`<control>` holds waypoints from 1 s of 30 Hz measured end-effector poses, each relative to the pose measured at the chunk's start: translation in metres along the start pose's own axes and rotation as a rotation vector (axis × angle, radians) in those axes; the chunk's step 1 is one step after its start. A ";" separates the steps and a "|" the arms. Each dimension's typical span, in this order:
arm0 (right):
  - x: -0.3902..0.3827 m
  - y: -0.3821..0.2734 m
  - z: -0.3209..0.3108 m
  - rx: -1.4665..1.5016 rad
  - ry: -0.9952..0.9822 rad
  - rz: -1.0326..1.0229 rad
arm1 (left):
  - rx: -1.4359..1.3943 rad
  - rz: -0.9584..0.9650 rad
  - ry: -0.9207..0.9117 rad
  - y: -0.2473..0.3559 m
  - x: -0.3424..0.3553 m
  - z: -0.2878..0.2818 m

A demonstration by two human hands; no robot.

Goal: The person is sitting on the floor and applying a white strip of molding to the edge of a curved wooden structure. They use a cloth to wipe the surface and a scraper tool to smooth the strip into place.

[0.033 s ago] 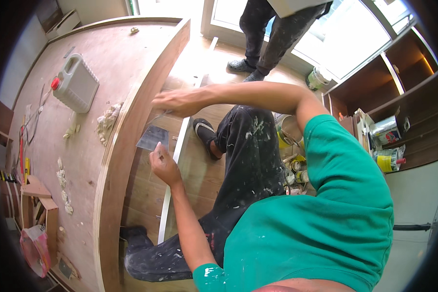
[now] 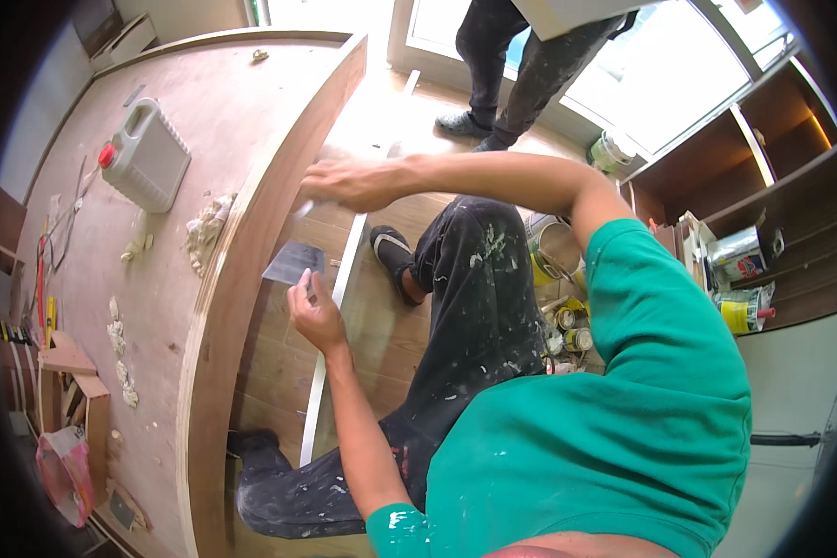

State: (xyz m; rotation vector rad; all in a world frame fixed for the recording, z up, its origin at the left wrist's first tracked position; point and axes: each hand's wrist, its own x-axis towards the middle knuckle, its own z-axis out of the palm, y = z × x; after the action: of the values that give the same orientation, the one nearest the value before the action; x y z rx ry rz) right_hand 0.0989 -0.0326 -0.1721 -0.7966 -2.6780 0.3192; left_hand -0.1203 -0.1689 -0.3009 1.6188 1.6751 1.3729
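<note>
My left hand is closed on a flat, dark grey square plate, gripping its near right edge with thumb and fingers. The plate is held above the floor beside the upright edge of a wooden panel. Farther off, my right hand is curled round a thin, pale, blade-like tool, smeared by motion. Its end points down toward the plate, with a gap between them. The tool's handle is hidden in my fist.
On the broad panel lie a grey jug with a red cap, putty lumps and a wooden box. A white strip lies along the floor. Another person's legs stand beyond. Buckets and shelves are at right.
My right hand and its tool have shifted slightly right, away from the plate. The fingers of my left hand have opened out a little at the plate's edge.
</note>
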 end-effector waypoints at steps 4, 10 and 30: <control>-0.055 0.050 0.005 -0.162 -0.093 0.009 | 0.246 0.044 -0.094 0.001 0.001 0.008; -0.104 0.073 0.075 -0.158 -0.198 -0.178 | 0.525 0.178 -0.306 0.010 0.000 0.011; -0.120 0.114 0.093 0.026 0.087 -0.053 | 0.548 0.041 -0.528 0.015 0.011 0.012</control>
State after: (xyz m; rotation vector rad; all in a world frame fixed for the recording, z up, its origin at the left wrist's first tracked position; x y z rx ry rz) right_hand 0.2154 -0.0174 -0.3216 -0.7136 -2.6034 0.2992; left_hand -0.1051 -0.1574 -0.2896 2.0795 1.7597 0.4275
